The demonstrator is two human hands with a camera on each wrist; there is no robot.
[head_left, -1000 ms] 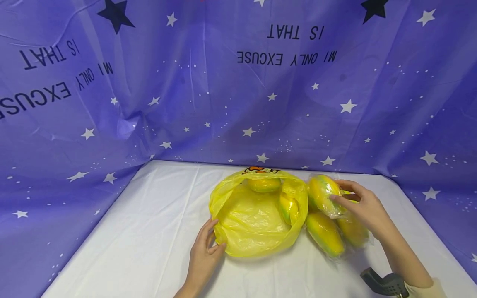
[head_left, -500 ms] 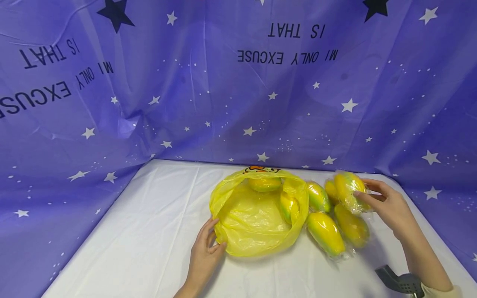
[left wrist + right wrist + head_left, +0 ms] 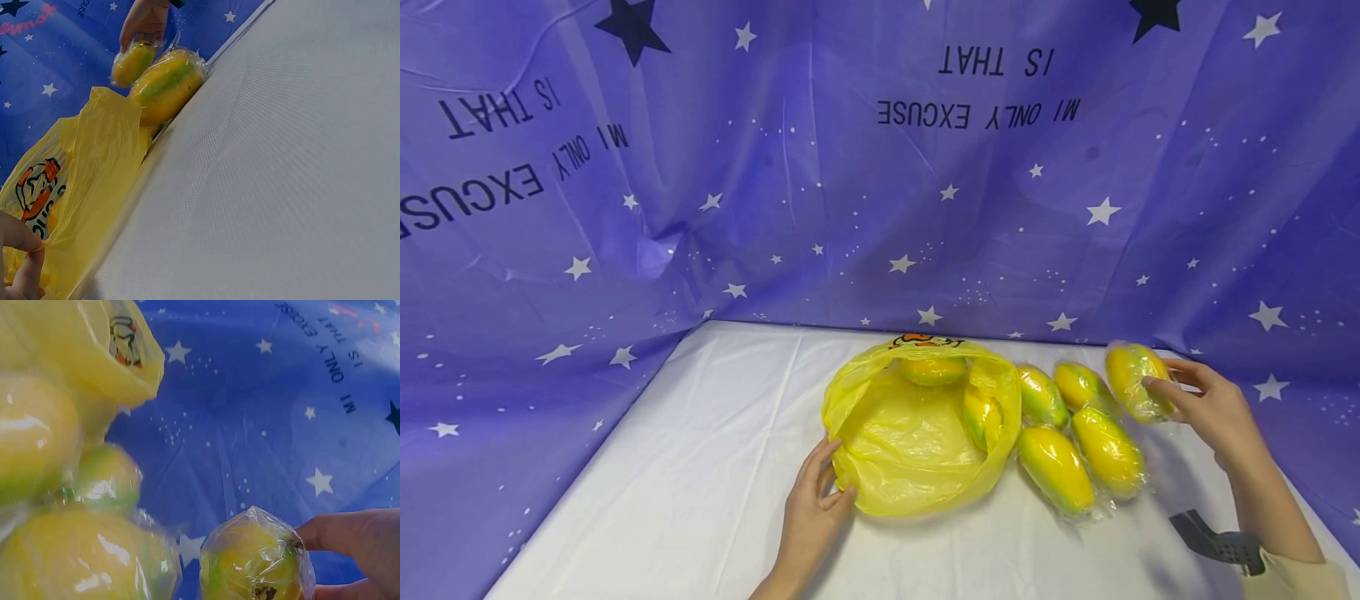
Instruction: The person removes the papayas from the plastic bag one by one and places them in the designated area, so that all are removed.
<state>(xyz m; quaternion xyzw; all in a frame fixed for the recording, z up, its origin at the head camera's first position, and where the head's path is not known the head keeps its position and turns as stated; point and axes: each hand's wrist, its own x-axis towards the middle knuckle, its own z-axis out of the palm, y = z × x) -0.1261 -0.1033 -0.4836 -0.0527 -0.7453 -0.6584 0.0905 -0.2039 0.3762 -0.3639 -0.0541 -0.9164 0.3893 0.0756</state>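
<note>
Right of the yellow bag (image 3: 910,493): my right fingers (image 3: 1167,389) hold a film-wrapped fruit (image 3: 1129,373), probably slick, firm; I'd grip its middle. My left fingers (image 3: 811,468) pinch the bag's edge.

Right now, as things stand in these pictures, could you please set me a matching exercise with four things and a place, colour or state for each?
Things
1. Left hand
2. Plastic bag
3. Right hand
4. Backdrop cloth

Places, colours and states
A. Holds a wrapped fruit, yellow with some green
B. Blue-purple, printed with stars and lettering
C. Pinches an edge of thin yellow plastic
D. Yellow, its mouth open in the head view

Right pairs: 1-C, 2-D, 3-A, 4-B
</note>
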